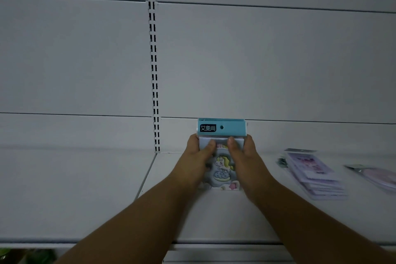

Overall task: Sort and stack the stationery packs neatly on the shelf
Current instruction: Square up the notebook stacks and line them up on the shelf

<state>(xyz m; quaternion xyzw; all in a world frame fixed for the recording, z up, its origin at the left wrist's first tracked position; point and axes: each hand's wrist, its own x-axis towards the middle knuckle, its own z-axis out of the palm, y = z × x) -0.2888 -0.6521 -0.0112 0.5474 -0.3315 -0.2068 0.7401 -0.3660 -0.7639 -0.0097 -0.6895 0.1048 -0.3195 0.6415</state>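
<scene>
A stationery pack with a turquoise header card and a unicorn picture [221, 169] stands near the back of the white shelf [214, 216], its top leaning toward the back panel. My left hand [198, 156] grips its left side and my right hand [242, 154] grips its right side, thumbs pressed on the front just under the header. It looks like a small bundle of several packs held together. A fanned stack of purple packs [315, 176] lies flat on the shelf to the right, apart from my hands.
Another pale purple pack [377, 176] lies at the far right edge, blurred. A slotted upright [154, 70] divides the back panel, and a seam splits the shelf into left and right boards. Something green [25, 256] shows below the shelf's front edge at bottom left.
</scene>
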